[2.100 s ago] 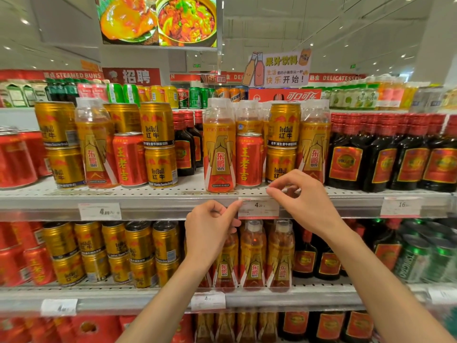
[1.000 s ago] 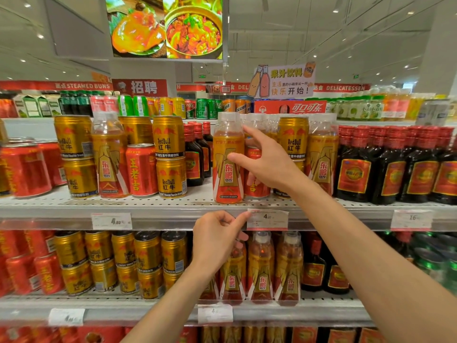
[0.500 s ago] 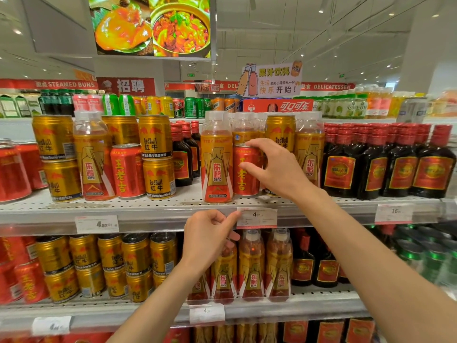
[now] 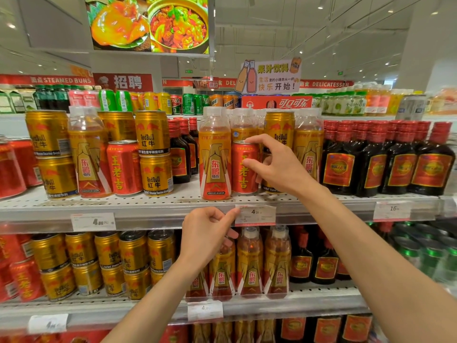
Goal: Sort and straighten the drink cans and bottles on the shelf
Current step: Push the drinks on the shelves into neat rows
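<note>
Head view: right hand [image 4: 277,164] grips the upright red can [image 4: 243,184] on the shelf [image 4: 153,201]; left hand [image 4: 207,233] pinches the price tag [image 4: 257,215].

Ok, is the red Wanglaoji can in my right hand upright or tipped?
Upright: the red Wanglaoji can stands flat on the shelf, its lettering vertical, the right hand gripping it.

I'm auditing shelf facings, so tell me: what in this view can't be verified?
Head view only.
- Lower gold can: mostly hidden by the right hand holding the red can.
- Price tag, pinched by the left hand: small print too blurred to read.
- Leftmost red cans: cut off by the picture's left edge.
</note>
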